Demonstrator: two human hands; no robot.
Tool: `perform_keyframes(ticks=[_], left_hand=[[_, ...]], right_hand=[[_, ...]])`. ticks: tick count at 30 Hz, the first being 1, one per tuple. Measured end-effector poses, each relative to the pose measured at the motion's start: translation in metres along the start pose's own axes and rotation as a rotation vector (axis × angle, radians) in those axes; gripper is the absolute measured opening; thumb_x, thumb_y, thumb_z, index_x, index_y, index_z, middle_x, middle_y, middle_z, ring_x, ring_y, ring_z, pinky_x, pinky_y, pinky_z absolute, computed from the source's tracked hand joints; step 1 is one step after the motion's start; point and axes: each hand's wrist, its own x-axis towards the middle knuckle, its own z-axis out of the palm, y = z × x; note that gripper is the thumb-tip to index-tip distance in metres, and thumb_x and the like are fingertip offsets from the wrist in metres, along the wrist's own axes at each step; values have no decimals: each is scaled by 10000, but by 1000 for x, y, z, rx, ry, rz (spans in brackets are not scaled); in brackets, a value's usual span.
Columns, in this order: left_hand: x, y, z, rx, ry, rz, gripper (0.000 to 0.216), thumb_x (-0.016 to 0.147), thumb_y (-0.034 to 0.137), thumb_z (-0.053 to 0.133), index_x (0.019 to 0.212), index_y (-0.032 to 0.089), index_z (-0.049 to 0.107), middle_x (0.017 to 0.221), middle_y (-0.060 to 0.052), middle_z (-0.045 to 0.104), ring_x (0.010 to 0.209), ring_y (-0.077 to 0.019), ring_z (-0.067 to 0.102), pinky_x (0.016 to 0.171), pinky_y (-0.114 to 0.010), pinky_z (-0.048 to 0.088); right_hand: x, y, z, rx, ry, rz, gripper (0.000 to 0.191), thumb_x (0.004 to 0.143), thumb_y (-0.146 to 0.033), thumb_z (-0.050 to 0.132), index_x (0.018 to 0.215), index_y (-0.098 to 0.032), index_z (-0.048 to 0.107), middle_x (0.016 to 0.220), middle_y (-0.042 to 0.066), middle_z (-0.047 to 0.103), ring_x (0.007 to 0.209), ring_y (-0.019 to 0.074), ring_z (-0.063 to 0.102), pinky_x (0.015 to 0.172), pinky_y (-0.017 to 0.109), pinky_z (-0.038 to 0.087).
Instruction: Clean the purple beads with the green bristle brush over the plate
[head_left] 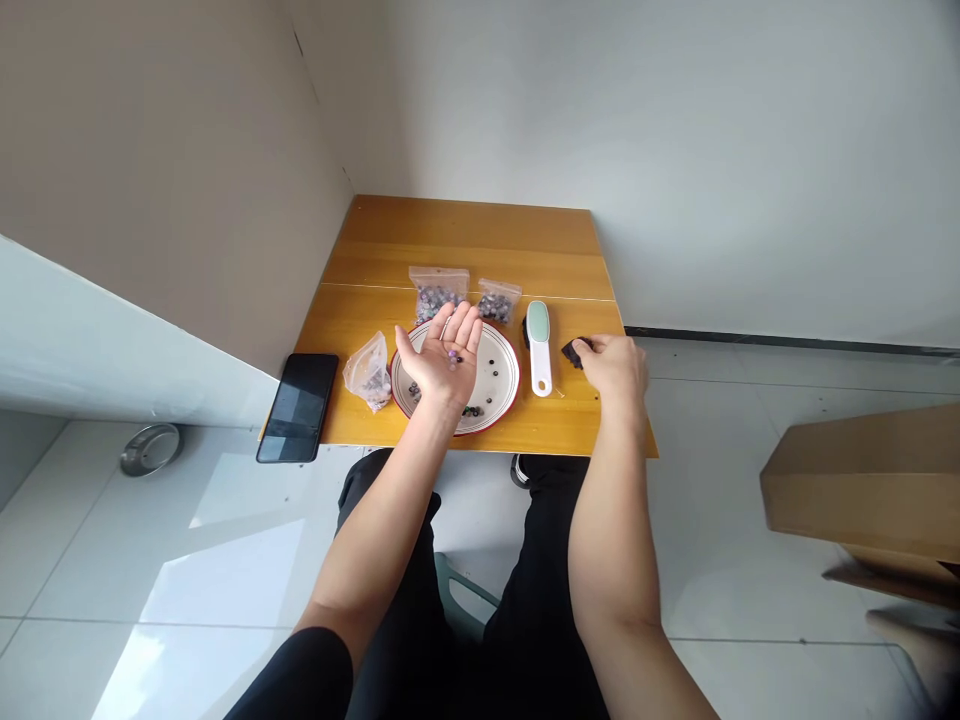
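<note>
My left hand (441,355) lies palm up and open over a white plate with a red rim (504,400), with a few small purple beads (453,356) resting in the palm. More dark beads (491,365) are scattered on the plate. My right hand (616,366) rests on the wooden table (465,235) to the right, fingers pinched on a small dark object (572,352). A white and pale green handheld tool (538,345) lies between the plate and my right hand.
Two clear bags of beads (438,293) (498,300) lie behind the plate, and a third bag (370,373) to its left. A black phone (298,406) overhangs the table's front left corner. A metal bowl (150,448) sits on the floor, a cardboard box (862,480) at right.
</note>
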Motion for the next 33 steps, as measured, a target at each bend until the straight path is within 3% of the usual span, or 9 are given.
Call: perform_keyframes(ticks=[11, 14, 16, 18, 22, 29, 33], left_hand=[[1, -3, 1, 20, 4, -25, 715, 916, 732, 343, 1128, 130, 666, 1200, -195, 727, 1270, -277, 657, 1083, -374, 522], [1, -6, 5, 9, -5, -39, 707, 921, 719, 350, 1141, 123, 661, 1239, -202, 711, 1278, -279, 652, 1080, -367, 522], [1, -8, 10, -1, -8, -42, 701, 926, 710, 350, 1135, 117, 661, 1260, -209, 700, 1285, -283, 647, 1076, -360, 525], [0, -10, 16, -6, -24, -50, 696, 930, 704, 349, 1115, 113, 665, 1266, -214, 697, 1291, -287, 642, 1066, -355, 530], [-5, -8, 27, 22, -71, -48, 698, 930, 704, 351, 1066, 108, 687, 1259, -214, 702, 1277, -300, 648, 1054, -351, 531], [-5, 1, 26, -32, -87, -16, 725, 924, 723, 342, 1055, 106, 698, 1225, -210, 717, 1234, -306, 673, 1090, -396, 508], [-3, -4, 22, -47, -64, -58, 724, 928, 710, 331, 1010, 94, 703, 1148, -215, 736, 1208, -317, 684, 1092, -426, 503]], right_hand=[[-1, 9, 2, 150, -107, -254, 197, 766, -299, 700, 926, -211, 777, 835, 60, 784, 830, 237, 708, 823, 395, 531], [-8, -1, -5, 498, -102, -314, 276, 790, -342, 698, 1002, -178, 761, 912, 82, 786, 837, 226, 722, 800, 388, 572], [-17, -17, -9, 758, -169, -391, 373, 812, -414, 704, 1096, -175, 735, 1038, 96, 779, 892, 222, 730, 774, 367, 595], [-28, -36, -10, 862, -245, -494, 382, 810, -434, 725, 1102, -188, 734, 1091, 89, 772, 918, 217, 730, 793, 358, 604], [-49, -68, 2, 775, -377, -652, 353, 846, -392, 695, 1148, -215, 740, 1133, 74, 772, 1000, 230, 727, 912, 376, 583], [-63, -80, 15, 539, -464, -786, 297, 897, -388, 633, 1109, -212, 744, 1092, 69, 777, 898, 214, 717, 844, 355, 568], [-69, -87, 22, 548, -412, -808, 287, 901, -366, 622, 1106, -197, 731, 1122, 93, 769, 971, 232, 714, 863, 364, 553]])
